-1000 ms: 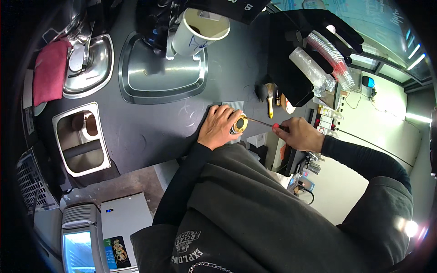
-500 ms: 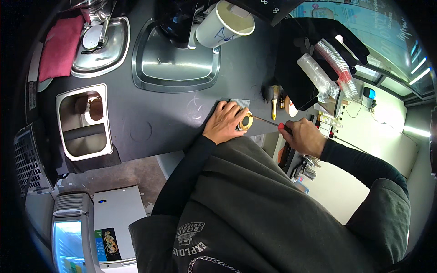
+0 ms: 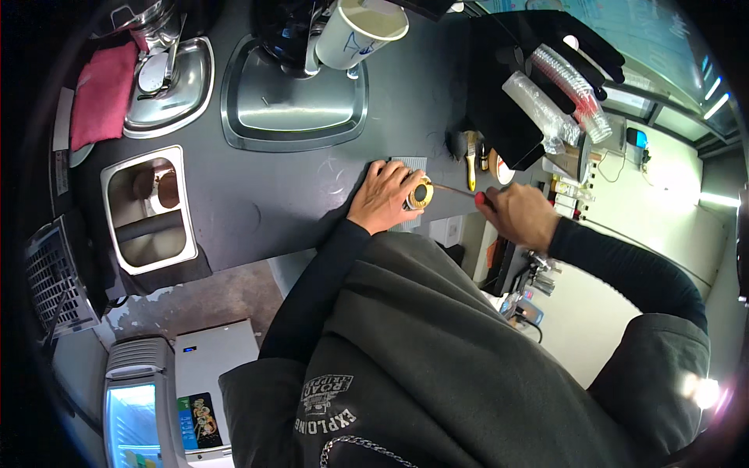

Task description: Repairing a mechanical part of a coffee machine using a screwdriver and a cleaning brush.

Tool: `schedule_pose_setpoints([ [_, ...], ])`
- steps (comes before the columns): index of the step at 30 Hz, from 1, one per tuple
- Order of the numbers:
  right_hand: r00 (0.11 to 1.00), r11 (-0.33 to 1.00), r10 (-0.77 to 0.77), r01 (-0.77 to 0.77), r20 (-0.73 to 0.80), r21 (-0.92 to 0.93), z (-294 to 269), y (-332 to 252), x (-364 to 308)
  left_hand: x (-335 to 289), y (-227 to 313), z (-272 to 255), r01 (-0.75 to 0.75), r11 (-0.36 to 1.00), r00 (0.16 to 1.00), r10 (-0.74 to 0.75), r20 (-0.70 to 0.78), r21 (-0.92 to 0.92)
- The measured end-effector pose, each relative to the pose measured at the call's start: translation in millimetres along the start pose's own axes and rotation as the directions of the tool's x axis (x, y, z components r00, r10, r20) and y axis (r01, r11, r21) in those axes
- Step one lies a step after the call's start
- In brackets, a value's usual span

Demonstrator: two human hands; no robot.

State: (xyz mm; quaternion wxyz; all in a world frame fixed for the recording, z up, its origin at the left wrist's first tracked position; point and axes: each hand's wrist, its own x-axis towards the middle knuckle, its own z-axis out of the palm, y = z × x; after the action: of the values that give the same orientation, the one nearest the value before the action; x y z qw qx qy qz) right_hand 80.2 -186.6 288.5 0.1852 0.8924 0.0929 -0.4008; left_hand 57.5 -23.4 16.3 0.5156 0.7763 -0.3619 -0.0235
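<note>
My left hand [image 3: 385,195] rests on a grey ribbed mat [image 3: 409,165] on the dark counter [image 3: 265,195] and grips a small round gold-rimmed part [image 3: 422,193]. My right hand [image 3: 521,215] is closed on a red-handled tool [image 3: 482,199] whose thin metal shaft points left into that round part. Both sleeves are black, and a dark grey hooded top fills the lower picture.
A steel drip tray [image 3: 296,109] with a paper cup [image 3: 360,31] above it stands at the back. A second steel tray [image 3: 168,86] and a red cloth [image 3: 101,93] lie left. A knock-out bin [image 3: 148,207] is sunk in the counter. A small brush [image 3: 470,156] and sleeved plastic cups [image 3: 562,93] sit right.
The view has swung, so the counter and trays sit lower and further right in the picture. Both hands hold the same grip on the round part and the tool.
</note>
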Motion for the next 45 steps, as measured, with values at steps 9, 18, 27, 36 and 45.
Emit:
schedule_pose_setpoints([
  [9,0.996,0.997,-0.005,0.012,-0.087,0.079,10,-14,-7,2,8,-3,0.034,0.999,0.999,-0.034,0.023,0.023],
  [18,0.966,0.862,-0.165,0.240,-0.200,0.446,10,9,-32,16,27,-16,0.149,0.985,0.973,-0.163,0.167,0.090],
  [27,0.874,0.324,0.058,0.441,-0.483,0.837,72,43,-33,19,36,-20,0.227,0.966,0.953,-0.246,0.174,0.124],
  [36,0.856,-0.667,0.517,0.427,-0.035,0.611,182,59,-87,20,34,-36,0.121,0.985,0.949,-0.151,0.278,0.123],
  [45,0.914,-0.854,0.405,0.376,-0.005,-0.359,245,-81,-80,19,19,-16,-0.036,0.985,0.950,-0.019,0.312,0.169],
])
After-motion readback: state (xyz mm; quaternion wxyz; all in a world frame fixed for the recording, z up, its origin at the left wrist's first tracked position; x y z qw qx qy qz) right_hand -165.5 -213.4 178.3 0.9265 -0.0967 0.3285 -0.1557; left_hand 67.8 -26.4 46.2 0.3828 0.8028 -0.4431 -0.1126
